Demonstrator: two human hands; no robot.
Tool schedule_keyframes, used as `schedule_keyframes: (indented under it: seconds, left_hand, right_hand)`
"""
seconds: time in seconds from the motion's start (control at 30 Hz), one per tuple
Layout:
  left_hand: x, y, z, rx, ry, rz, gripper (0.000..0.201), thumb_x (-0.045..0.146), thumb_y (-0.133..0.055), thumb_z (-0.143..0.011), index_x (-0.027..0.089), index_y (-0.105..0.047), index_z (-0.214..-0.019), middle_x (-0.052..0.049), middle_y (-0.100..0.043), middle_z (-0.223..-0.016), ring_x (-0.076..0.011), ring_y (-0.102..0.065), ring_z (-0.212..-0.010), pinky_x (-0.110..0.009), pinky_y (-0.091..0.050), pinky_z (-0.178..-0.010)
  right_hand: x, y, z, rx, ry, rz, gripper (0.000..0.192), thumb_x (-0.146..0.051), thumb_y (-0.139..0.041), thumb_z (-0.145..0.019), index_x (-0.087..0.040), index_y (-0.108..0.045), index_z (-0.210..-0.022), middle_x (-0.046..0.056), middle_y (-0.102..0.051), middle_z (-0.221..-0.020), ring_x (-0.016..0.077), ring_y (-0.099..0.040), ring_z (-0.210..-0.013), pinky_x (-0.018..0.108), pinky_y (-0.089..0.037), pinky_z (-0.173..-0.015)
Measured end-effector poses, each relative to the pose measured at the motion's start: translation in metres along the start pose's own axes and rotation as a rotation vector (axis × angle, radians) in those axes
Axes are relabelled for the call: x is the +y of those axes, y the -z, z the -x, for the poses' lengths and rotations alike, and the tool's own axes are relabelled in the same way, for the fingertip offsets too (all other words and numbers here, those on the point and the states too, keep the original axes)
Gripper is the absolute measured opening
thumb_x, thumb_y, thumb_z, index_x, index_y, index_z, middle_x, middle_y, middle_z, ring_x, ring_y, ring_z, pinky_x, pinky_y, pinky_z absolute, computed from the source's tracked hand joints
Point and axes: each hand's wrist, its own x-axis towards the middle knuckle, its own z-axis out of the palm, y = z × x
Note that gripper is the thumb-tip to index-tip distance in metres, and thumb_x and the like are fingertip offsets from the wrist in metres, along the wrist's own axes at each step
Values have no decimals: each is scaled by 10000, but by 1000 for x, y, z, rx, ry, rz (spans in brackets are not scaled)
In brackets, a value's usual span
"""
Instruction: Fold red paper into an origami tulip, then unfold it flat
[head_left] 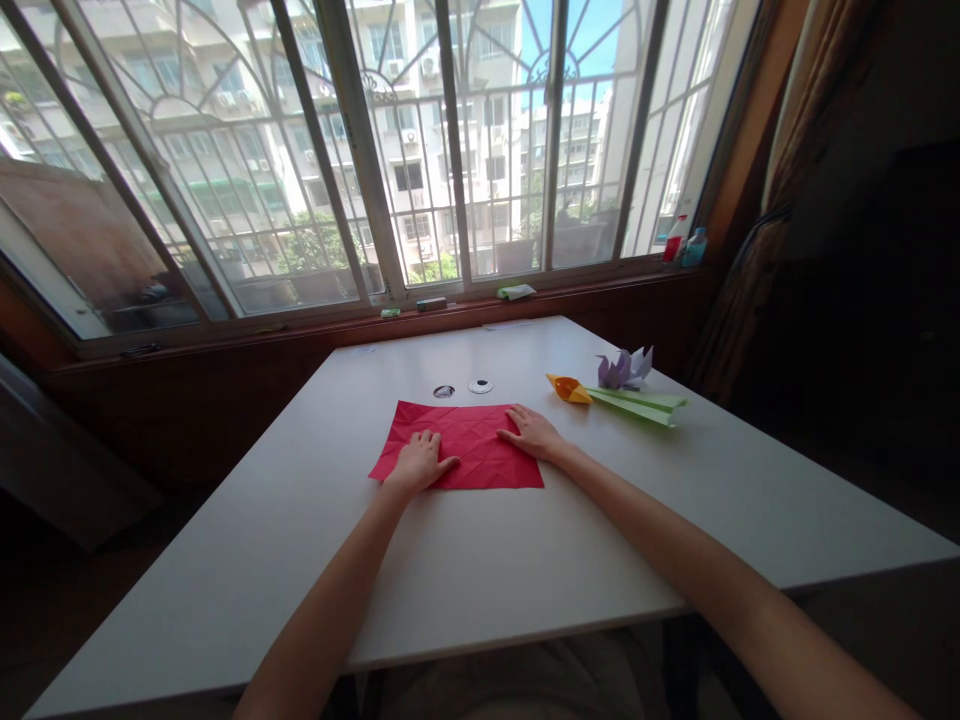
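**Mia:** What is that flat red square sheet of creased paper point(469, 440)?

**Tom:** It lies on the wide white counter point(480, 560), near the middle, a bit toward the window side. Both hands are on it.

**Mia:** Are the hands holding it?

**Tom:** No. The left hand point(417, 463) lies flat and spread on the near left part of the red paper. The right hand point(534, 433) lies flat on the right edge of the red paper. Each grip is loose, with fingers out, pressing down and not pinching.

**Mia:** How would the paper feel?

**Tom:** I think very light and thin. It bends easily and could tear or slide on the smooth counter. A corner or an edge looks like the best place to pinch it.

**Mia:** What else is near the red paper?

**Tom:** To its right sit a small folded orange paper shape point(568, 389), a long folded green paper shape point(637, 404) and a folded purple paper shape point(625, 369). Just behind the red paper are two small round things point(481, 385). They may be holes or rings; I cannot tell from here.
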Motion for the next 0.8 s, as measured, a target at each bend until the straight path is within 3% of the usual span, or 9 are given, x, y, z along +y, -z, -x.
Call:
schedule_keyframes:
  seconds: [0.5, 0.6, 0.7, 0.8]
  left_hand:
    - [-1, -2, 2, 23, -1, 4, 588, 607, -302, -746, 154, -455, -1088, -140, -473, -1168, -281, -403, -1090, -342, -355, -828]
    - [0, -1, 3, 7, -3, 19, 608, 629, -296, -734, 165, -466, -1088, -127, -473, -1176, -276, -400, -1097, -330, -361, -820]
    - [-3, 0, 1, 13, 16, -2, 636, 656, -278, -719, 171, -503, -1064, -130, -487, -1163, -290, -406, -1091, -341, -370, -807]
    - [-12, 2, -1, 68, 110, -85, 638, 633, -229, -748, 153, -550, -1020, -166, -501, -1131, -317, -420, -1078, -383, -361, -816]
  right_hand:
    - [-1, -4, -8, -2, -155, 49, 802, -670, -251, -739, -101, -303, -1302, 140, -278, -1370, 266, -196, -1274, 429, -103, -1031]
    - [2, -3, -9, 35, -157, -7, 787, -665, -274, -740, -103, -322, -1289, 145, -318, -1350, 269, -239, -1258, 419, -145, -1024]
    - [9, -1, -10, 143, -139, -150, 690, -600, -287, -786, -92, -387, -1241, 145, -434, -1269, 237, -367, -1188, 351, -250, -989]
    - [13, 1, -10, 225, -146, -258, 569, -521, -271, -832, -106, -460, -1173, 121, -498, -1208, 204, -425, -1137, 312, -302, -957]
